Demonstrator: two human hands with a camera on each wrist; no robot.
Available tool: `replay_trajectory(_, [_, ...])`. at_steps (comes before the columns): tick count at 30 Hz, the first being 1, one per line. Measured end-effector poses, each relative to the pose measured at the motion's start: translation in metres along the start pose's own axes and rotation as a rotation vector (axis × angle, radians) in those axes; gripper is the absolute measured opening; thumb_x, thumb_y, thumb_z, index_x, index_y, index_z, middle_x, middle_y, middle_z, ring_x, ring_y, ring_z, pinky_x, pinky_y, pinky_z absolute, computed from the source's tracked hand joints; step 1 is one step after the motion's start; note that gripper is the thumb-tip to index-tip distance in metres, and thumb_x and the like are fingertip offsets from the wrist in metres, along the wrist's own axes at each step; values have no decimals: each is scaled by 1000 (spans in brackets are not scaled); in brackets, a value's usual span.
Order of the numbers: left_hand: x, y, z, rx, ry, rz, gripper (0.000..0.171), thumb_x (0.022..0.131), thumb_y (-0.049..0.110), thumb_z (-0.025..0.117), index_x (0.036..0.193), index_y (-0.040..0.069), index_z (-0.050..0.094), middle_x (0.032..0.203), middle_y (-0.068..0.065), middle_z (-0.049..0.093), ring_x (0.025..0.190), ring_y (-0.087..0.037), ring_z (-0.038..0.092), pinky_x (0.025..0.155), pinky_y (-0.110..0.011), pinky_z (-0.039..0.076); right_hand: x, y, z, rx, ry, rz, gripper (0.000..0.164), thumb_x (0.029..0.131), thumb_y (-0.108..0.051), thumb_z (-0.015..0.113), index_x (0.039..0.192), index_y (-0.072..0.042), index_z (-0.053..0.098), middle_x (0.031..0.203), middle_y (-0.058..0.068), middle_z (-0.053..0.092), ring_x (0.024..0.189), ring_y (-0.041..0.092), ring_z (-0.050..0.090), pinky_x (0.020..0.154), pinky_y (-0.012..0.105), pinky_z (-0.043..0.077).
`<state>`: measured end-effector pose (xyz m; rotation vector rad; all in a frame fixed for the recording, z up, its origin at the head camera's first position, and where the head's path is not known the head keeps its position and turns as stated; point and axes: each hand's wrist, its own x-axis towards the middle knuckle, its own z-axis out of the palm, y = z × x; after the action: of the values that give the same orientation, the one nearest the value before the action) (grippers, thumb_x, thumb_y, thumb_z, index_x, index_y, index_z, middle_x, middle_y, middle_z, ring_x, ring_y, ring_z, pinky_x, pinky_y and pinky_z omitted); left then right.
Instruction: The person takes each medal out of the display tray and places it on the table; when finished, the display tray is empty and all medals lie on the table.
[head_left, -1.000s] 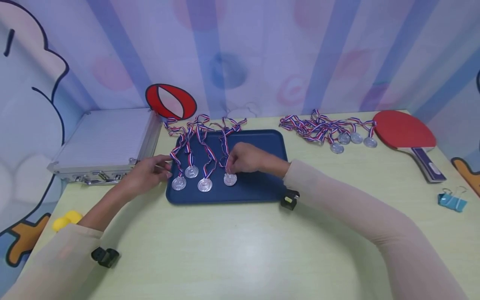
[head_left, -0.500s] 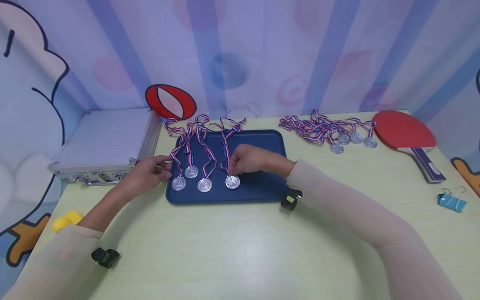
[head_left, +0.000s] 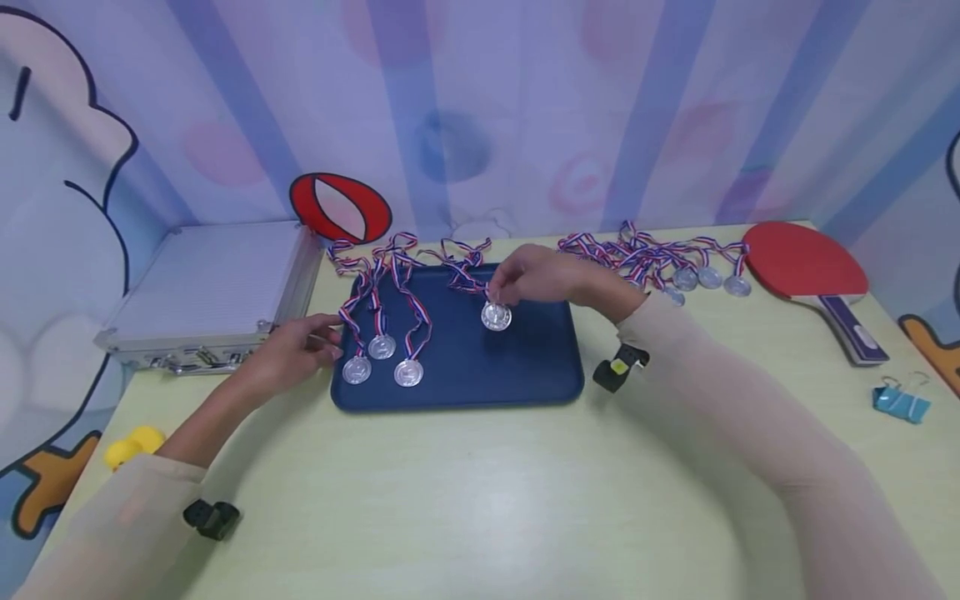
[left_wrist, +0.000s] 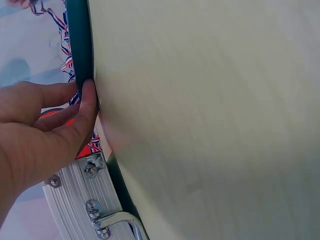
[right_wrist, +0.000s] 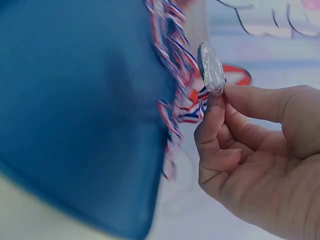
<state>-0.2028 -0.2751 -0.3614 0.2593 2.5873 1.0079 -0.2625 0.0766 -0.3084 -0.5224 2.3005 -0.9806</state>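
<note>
My right hand pinches a silver medal near its top between thumb and fingertips, raised over the dark blue tray. Its red, white and blue ribbon trails back over the tray's far rim. In the right wrist view the medal stands on edge above the fingertips. My left hand grips the tray's left rim, thumb on one side and fingers on the other in the left wrist view. On the tray's left part lie three more silver medals with their ribbons.
A silver aluminium case stands left of the tray. Several ribboned medals lie in a bundle at the back right. Farther right are a red table tennis bat and a blue binder clip. Yellow objects sit by the left sleeve.
My right hand has lifted the medal and carried it right and toward the back, bunching its ribbon. The left hand has stayed at the tray's rim.
</note>
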Motion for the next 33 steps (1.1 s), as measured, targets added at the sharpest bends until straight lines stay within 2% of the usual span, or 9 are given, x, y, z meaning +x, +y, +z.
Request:
replay_trajectory(3, [0, 2, 0, -9, 0, 6, 50, 90, 1, 52, 138, -4, 38, 115, -21, 55, 107, -34, 57, 82, -37, 53, -7, -1, -21, -6, 46, 5, 16, 91, -12, 53, 100, -7, 65, 98, 4, 60, 91, 18, 51, 90, 39, 44])
replay_trajectory(5, [0, 1, 0, -17, 2, 14, 50, 90, 0, 52, 138, -4, 38, 114, -22, 55, 106, -34, 57, 82, -37, 53, -11, -1, -33, -23, 82, 12, 17, 91, -13, 53, 102, -8, 65, 92, 3, 59, 79, 16, 49, 79, 35, 44])
replay_trajectory(8, [0, 0, 1, -20, 5, 17, 50, 90, 1, 53, 138, -4, 38, 114, -21, 55, 106, -34, 57, 82, -37, 53, -17, 2, -50, -35, 135, 41, 19, 93, -18, 53, 106, -9, 63, 92, 2, 58, 75, 14, 45, 72, 30, 41])
replay_trajectory(10, [1, -1, 2, -16, 5, 15, 50, 90, 1, 52, 138, -3, 38, 114, -21, 55, 106, -33, 57, 81, -36, 53, -20, 6, -60, -17, 160, 57, 21, 94, -20, 52, 109, -10, 63, 97, 3, 57, 79, 17, 48, 73, 31, 42])
replay_trajectory(12, [1, -2, 2, -9, 6, 13, 50, 90, 1, 52, 138, -2, 38, 115, -20, 55, 106, -33, 57, 81, -35, 53, -23, 10, -70, 2, 179, 77, 23, 95, -22, 52, 111, -9, 62, 105, 4, 57, 94, 20, 50, 81, 32, 43])
replay_trajectory(16, [2, -3, 1, 0, 10, 7, 50, 90, 1, 51, 138, -1, 38, 114, -19, 55, 105, -32, 58, 80, -34, 53, -28, 19, -88, 11, 219, 102, 28, 95, -25, 51, 116, -9, 59, 114, 5, 55, 108, 22, 48, 93, 34, 42])
replay_trajectory(21, [1, -2, 0, 6, 9, 2, 50, 90, 1, 52, 138, -1, 39, 114, -19, 55, 106, -32, 57, 80, -34, 53, -35, 29, -105, 12, 294, 105, 31, 97, -29, 46, 120, -9, 53, 113, 4, 52, 108, 21, 45, 95, 36, 39])
replay_trajectory(27, [0, 0, -1, 16, 2, -6, 50, 91, 2, 51, 139, 1, 38, 116, -19, 54, 108, -33, 56, 82, -35, 52, -42, 43, -122, 30, 422, 106, 34, 95, -36, 48, 117, -11, 54, 108, -2, 57, 95, 16, 45, 81, 30, 40])
replay_trajectory(33, [0, 1, -2, 19, 6, 18, 49, 90, 1, 52, 138, -1, 39, 114, -20, 56, 107, -34, 57, 81, -34, 52, -53, 56, -132, -3, 472, 111, 35, 95, -35, 48, 117, -8, 56, 103, -5, 57, 92, 16, 45, 76, 28, 41])
